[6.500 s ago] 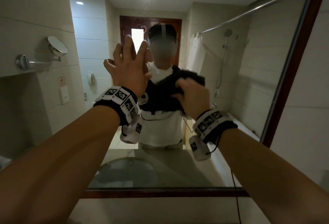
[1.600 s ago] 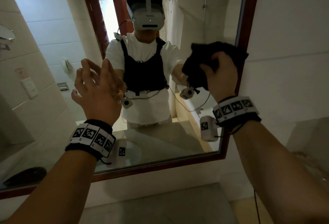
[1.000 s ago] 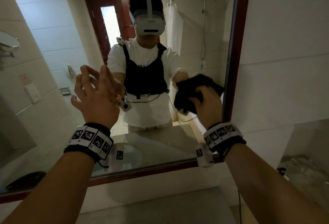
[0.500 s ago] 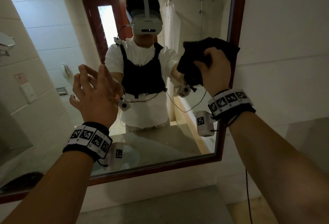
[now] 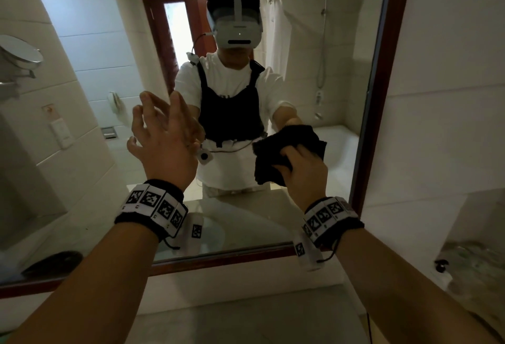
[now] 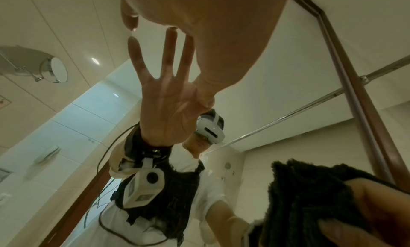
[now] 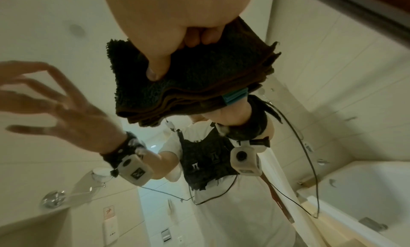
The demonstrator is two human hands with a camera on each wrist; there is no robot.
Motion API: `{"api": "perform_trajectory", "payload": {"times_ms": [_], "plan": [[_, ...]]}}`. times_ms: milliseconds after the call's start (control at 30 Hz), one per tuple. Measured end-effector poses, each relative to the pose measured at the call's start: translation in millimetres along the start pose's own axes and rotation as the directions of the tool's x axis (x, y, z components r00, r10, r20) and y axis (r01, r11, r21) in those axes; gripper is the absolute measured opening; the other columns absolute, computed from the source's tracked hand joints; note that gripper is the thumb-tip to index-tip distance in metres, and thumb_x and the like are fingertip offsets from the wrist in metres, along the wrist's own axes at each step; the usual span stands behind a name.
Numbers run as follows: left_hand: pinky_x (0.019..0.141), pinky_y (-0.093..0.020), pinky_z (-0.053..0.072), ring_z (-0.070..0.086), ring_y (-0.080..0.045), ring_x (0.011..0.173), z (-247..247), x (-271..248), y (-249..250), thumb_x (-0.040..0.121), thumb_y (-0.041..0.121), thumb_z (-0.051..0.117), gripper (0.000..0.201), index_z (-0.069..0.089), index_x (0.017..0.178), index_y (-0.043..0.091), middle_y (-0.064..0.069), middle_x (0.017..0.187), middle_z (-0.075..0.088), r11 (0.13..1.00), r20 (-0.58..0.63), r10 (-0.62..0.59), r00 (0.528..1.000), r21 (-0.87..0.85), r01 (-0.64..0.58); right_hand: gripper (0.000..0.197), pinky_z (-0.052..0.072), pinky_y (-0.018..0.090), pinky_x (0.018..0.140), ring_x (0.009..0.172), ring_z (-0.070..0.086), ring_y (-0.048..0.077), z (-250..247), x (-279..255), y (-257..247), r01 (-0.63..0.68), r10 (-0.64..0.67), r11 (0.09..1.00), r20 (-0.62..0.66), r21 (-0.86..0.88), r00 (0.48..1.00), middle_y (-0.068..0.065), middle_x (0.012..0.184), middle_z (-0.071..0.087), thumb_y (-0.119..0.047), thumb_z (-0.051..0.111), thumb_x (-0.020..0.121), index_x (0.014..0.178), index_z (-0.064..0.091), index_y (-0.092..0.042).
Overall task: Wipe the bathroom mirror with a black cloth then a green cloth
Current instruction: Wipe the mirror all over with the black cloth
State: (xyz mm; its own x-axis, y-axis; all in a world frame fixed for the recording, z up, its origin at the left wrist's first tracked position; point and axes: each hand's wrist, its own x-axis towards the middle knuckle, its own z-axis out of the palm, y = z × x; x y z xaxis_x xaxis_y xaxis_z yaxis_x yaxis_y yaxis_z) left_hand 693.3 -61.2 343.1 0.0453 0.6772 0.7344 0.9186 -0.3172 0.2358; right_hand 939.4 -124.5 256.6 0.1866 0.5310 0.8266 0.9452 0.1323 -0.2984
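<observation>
The bathroom mirror [image 5: 341,70] has a dark red-brown frame [image 5: 382,84] and fills the wall ahead. My right hand [image 5: 303,168] grips a folded black cloth [image 5: 276,149] and presses it on the glass low down, left of the frame's right side. The right wrist view shows the thumb [image 7: 155,64] dug into the black cloth [image 7: 199,71]. My left hand [image 5: 164,138] is spread open, its fingertips [image 6: 131,21] against the glass, left of the cloth. No green cloth is in view.
A stone counter [image 5: 246,316] runs below the mirror. A round shaving mirror [image 5: 19,51] sticks out from the left wall. Tiled wall lies right of the frame, with small items [image 5: 442,264] on the counter's right end.
My right hand has swept the black cloth down the glass from the upper right near the frame to a lower spot slightly further left. The left hand has stayed put.
</observation>
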Motion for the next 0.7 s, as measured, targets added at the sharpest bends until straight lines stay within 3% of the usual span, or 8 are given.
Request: {"api": "perform_trajectory", "payload": {"times_ms": [200, 333, 400, 500, 633, 700], "plan": [[0.106, -0.070, 0.026, 0.006, -0.040, 0.149, -3, 0, -6, 0.084, 0.040, 0.075, 0.099, 0.007, 0.157, 0.039, -0.013, 0.165, -0.004, 0.999, 0.010, 0.043, 0.999, -0.006, -0.043, 0.019, 0.048, 0.033, 0.062, 0.081, 0.063, 0.029, 17, 18, -45, 0.165, -0.165, 0.986, 0.009, -0.035, 0.986, 0.001, 0.088, 0.067, -0.034, 0.066, 0.083, 0.091, 0.068, -0.018], [0.104, -0.068, 0.028, 0.009, -0.040, 0.148, -5, 1, -12, 0.083, 0.044, 0.075, 0.100, 0.007, 0.156, 0.041, -0.011, 0.165, -0.002, 0.998, 0.008, 0.054, 0.998, 0.022, -0.055, 0.019, 0.044, 0.030, 0.059, 0.075, 0.062, 0.027, 17, 49, -74, 0.231, -0.232, 0.973, -0.044, -0.020, 0.972, 0.001, 0.082, 0.066, -0.034, 0.073, 0.082, 0.088, 0.068, -0.017], [0.104, -0.067, 0.028, 0.010, -0.040, 0.147, -5, 2, -12, 0.082, 0.045, 0.076, 0.100, 0.009, 0.156, 0.042, -0.011, 0.165, -0.001, 0.998, 0.006, 0.055, 0.998, 0.024, -0.056, 0.019, 0.042, 0.029, 0.059, 0.073, 0.062, 0.025, 13, 63, -76, 0.213, -0.213, 0.977, -0.082, -0.008, 0.974, 0.001, 0.082, 0.066, -0.035, 0.073, 0.082, 0.088, 0.067, -0.018], [0.103, -0.066, 0.029, 0.012, -0.040, 0.147, -5, 2, -12, 0.081, 0.046, 0.076, 0.100, 0.011, 0.156, 0.041, -0.011, 0.165, 0.002, 0.999, 0.000, 0.050, 0.999, 0.021, -0.050, 0.018, 0.050, 0.036, 0.063, 0.077, 0.063, 0.024, 3, 72, -64, 0.147, -0.143, 0.989, -0.133, 0.017, 0.981, 0.000, 0.085, 0.066, -0.038, 0.067, 0.084, 0.092, 0.066, -0.021], [0.103, -0.066, 0.029, 0.013, -0.039, 0.147, -6, 2, -11, 0.080, 0.044, 0.078, 0.100, 0.013, 0.156, 0.042, -0.011, 0.164, 0.005, 0.999, -0.011, 0.043, 0.999, 0.022, -0.042, 0.018, 0.034, 0.024, 0.058, 0.078, 0.060, 0.019, -19, 77, -40, 0.007, 0.000, 0.999, -0.185, 0.037, 0.983, 0.002, 0.087, 0.066, -0.031, 0.071, 0.083, 0.092, 0.067, -0.016], [0.104, -0.067, 0.029, 0.013, -0.039, 0.147, -7, 1, -10, 0.080, 0.044, 0.078, 0.100, 0.013, 0.155, 0.042, -0.011, 0.164, 0.005, 0.999, -0.012, 0.040, 0.999, 0.019, -0.039, 0.020, 0.036, 0.025, 0.062, 0.081, 0.060, 0.019, -29, 77, -26, -0.067, 0.082, 0.995, -0.203, 0.077, 0.976, 0.003, 0.090, 0.065, -0.030, 0.072, 0.083, 0.095, 0.066, -0.015]]}}
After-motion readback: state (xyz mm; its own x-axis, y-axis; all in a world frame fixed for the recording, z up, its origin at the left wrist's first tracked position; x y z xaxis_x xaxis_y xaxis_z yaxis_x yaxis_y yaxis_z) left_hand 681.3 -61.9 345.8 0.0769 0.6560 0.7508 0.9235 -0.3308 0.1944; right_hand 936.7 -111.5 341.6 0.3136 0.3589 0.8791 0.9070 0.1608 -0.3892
